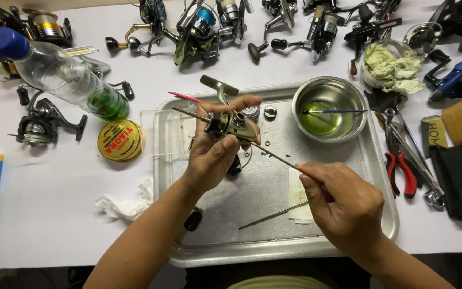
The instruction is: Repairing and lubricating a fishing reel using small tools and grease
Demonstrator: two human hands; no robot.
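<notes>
Gripping a fishing reel body point(233, 126) above the metal tray point(380, 214), the left hand point(215, 147) has its fingers curled over the top and its thumb pressed against the near side. A thin metal rod point(276, 157) runs from the reel down to the right hand point(343, 206), whose thumb and fingers are closed in a pinch on its lower end. A second slim tool point(271, 215) seems to stick out from under that hand, though its grip is hidden. On the tray stand a steel bowl point(348, 93) with green liquid point(321, 118) and a small brush across it. Red-handled pliers point(402, 171) lie just right of the tray, a round yellow tin point(120, 140) to its left, beside a plastic bottle point(60, 75).
</notes>
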